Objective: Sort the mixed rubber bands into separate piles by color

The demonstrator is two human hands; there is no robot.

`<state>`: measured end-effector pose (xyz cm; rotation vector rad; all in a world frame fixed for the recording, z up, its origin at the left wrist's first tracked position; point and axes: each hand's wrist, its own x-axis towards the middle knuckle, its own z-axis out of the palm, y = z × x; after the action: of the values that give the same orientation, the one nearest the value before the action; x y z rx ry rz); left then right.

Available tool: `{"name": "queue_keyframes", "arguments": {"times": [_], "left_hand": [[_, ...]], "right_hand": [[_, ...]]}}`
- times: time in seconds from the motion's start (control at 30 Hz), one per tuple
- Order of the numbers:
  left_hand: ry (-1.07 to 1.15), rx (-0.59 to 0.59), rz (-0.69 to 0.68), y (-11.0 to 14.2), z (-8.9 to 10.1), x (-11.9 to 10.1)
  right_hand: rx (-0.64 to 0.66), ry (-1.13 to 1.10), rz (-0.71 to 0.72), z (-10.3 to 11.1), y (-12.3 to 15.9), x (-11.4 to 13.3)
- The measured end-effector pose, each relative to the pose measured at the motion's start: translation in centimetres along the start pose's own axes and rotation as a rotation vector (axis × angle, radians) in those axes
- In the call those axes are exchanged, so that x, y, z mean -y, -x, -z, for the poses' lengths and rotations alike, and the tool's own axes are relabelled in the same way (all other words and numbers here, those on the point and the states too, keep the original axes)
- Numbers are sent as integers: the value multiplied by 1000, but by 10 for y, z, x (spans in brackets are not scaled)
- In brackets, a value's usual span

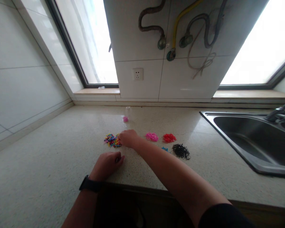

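Note:
My right hand reaches across to the mixed pile of multicoloured small rubber bands, fingers bent down at its right edge. Its fingertips are mostly hidden, and whatever they pinch cannot be made out. Nearer to me, my left hand rests on the counter with its fingers curled in; what it may hold is too small to name. Sorted by colour, a pink pile, a red pile and a black pile of bands lie to the right. A few blue bands show partly behind my right forearm.
A clear plastic container stands near the back of the speckled counter, with a pink cap in front of it. On the right is a steel sink with a faucet. The tiled wall carries a socket and hoses.

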<state>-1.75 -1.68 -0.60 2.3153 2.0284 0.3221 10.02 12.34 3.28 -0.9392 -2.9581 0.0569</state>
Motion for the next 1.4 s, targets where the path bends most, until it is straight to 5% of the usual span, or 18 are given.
{"name": "queue_keyframes", "arguments": {"times": [0.53, 1.4], "left_hand": [[-32, 3, 5, 0, 1, -2], [-25, -16, 2, 0, 1, -1]], "right_hand": [[-65, -75, -60, 2, 12, -10], [20, -169, -103, -4, 15, -33]]}}
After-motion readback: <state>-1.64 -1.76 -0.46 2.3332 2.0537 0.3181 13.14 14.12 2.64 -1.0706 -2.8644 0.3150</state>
